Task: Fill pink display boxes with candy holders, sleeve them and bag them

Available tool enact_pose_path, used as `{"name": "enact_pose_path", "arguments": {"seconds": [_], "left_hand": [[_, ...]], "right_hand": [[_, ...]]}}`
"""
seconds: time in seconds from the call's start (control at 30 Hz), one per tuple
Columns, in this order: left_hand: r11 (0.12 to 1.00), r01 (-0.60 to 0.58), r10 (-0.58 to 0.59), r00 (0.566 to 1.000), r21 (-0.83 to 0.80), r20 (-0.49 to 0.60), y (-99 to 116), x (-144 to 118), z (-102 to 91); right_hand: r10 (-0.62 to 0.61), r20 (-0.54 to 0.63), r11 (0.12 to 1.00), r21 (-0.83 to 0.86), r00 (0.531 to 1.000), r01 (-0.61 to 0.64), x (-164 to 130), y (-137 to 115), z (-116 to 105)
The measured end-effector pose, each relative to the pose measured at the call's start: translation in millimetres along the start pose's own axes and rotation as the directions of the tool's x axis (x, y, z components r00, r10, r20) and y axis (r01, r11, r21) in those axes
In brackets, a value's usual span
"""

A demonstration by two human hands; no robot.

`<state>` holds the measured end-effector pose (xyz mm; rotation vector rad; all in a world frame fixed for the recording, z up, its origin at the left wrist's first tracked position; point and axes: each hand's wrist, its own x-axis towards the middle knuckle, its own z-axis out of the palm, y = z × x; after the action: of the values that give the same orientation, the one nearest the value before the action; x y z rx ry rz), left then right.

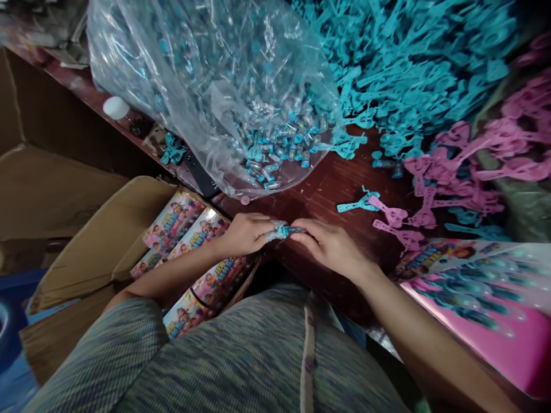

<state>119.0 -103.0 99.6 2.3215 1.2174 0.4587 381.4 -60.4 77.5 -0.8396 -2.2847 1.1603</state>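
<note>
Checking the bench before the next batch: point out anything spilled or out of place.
Small clear tubes have spilled from the open plastic bag onto the wooden table. One small pink cap lies alone near the table edge, apart from the piles.

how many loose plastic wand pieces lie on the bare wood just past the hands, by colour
Only the separate pieces on the bare table, apart from the big heaps:
teal wand pieces: 1
pink wand pieces: 2
Total: 3
The heaps behind are too tangled to count. Both hands, left hand and right hand, hold one small tube between them.
</note>
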Motion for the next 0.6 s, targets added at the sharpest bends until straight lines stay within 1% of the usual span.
{"name": "enact_pose_path", "arguments": {"seconds": [0.07,0.1,0.13,0.2,0.23,0.27,0.3,0.33,0.37,0.4,0.43,0.47,0.5,0.53,0.6], "left_hand": [[0.992,-0.083,0.089,0.994,0.094,-0.062,-3.9,-5.3,5.2],[0.986,-0.099,0.110,0.991,0.136,-0.074,-6.1,-8.0,6.9],[0.982,-0.094,0.108,0.991,0.164,-0.079,-8.0,-10.5,7.7],[0.986,-0.018,0.031,0.996,0.167,-0.078,-8.6,-15.0,6.6],[0.989,0.041,-0.030,0.996,0.142,-0.082,-6.6,-17.1,4.8],[0.989,0.104,-0.095,0.992,0.101,-0.087,-3.0,-19.0,2.5],[0.984,0.169,-0.164,0.982,0.053,-0.091,1.3,-20.6,0.2],[0.972,0.235,-0.234,0.967,-0.001,-0.095,5.4,-21.8,-2.1],[0.953,0.299,-0.302,0.948,-0.051,-0.095,8.6,-22.7,-4.3],[0.927,0.363,-0.371,0.923,-0.095,-0.097,10.6,-23.5,-6.3],[0.896,0.422,-0.437,0.893,-0.140,-0.104,11.4,-24.5,-8.2],[0.864,0.467,-0.491,0.864,-0.186,-0.112,12.0,-25.7,-9.6],[0.835,0.499,-0.534,0.836,-0.232,-0.124,12.9,-27.1,-10.3],[0.811,0.517,-0.565,0.814,-0.276,-0.135,14.6,-28.5,-9.7],[0.772,0.526,-0.603,0.783,-0.358,-0.150,19.9,-30.5,-4.7]], "right_hand": [[0.090,0.043,0.993,0.069,0.995,-0.093,1.2,-0.7,3.6],[0.146,0.075,0.983,0.102,0.986,-0.153,3.2,-1.4,5.0],[0.198,0.116,0.968,0.135,0.973,-0.213,6.4,-2.2,5.8],[0.256,0.176,0.938,0.193,0.951,-0.288,16.3,-3.1,5.9],[0.253,0.164,0.937,0.206,0.954,-0.283,22.7,-2.4,5.2],[0.225,0.114,0.949,0.197,0.968,-0.244,29.9,0.0,4.5],[0.181,0.031,0.971,0.154,0.983,-0.184,38.4,5.0,4.3],[0.124,-0.070,0.990,0.082,0.990,-0.118,48.8,13.0,5.2],[0.061,-0.157,0.998,-0.014,0.986,-0.064,61.6,23.9,8.0],[0.024,-0.213,0.991,-0.127,0.977,-0.052,76.9,36.8,12.9],[-0.007,-0.198,0.978,-0.208,0.980,-0.035,94.0,50.4,19.6],[-0.030,-0.156,0.965,-0.260,0.987,-0.011,111.4,63.3,27.5],[-0.025,-0.104,0.955,-0.296,0.994,-0.007,127.3,74.5,35.5],[-0.019,-0.058,0.948,-0.319,0.998,0.000,140.1,83.7,42.5],[-0.014,0.015,0.927,-0.375,1.000,0.019,154.3,95.8,51.2]]}}
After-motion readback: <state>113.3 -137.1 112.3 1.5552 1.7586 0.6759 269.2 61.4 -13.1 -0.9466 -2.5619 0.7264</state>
